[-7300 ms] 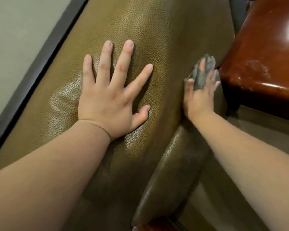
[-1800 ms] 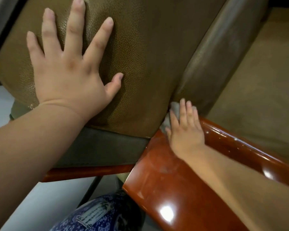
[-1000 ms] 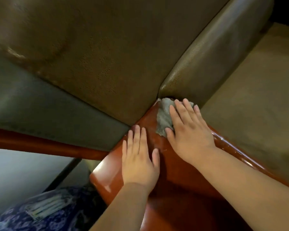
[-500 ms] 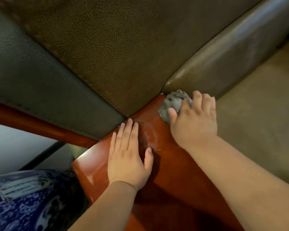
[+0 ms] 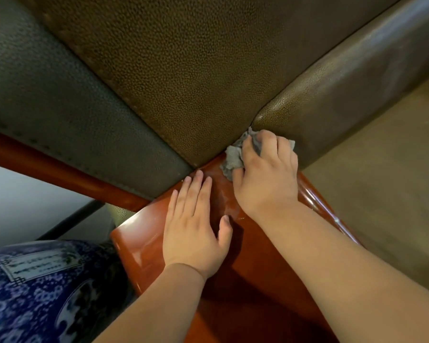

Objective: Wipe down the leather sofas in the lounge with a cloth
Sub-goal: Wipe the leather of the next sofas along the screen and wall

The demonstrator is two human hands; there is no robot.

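**Two hands at the corner seam: working the cloth into the leather join**

One grey cloth point(image 5: 233, 157) sits bunched at the spot where the wooden armrest point(image 5: 144, 243) meets the leather, and everything else can be placed from that armrest. The right hand point(image 5: 265, 174) has its fingers curled over the cloth, gripping it and pressing it down at the armrest's far end, right against the rounded leather bolster point(image 5: 332, 90) and the pebbled leather panel point(image 5: 183, 70) beside it. The left hand point(image 5: 196, 226) lies flat on the armrest's glossy top, just nearer the person than the cloth, fingers straight and together, holding nothing; it appears to serve as a brace.

The step in hand looks like cleaning the tight corner where bolster, panel and armrest converge. To do it well, the person would likely need to push a folded edge of the cloth into the crease rather than rub with the whole wad, since a bunched cloth tends to skate over a seam. Short strokes along the join, then outward across the grain of the leather, should lift dirt instead of packing it in. The flat left hand gives steady support for that pressure. A faint smear shows on the armrest between the two hands and may deserve a pass too.

Below the armrest's near left corner stands a blue-and-white patterned vase point(image 5: 40, 288).
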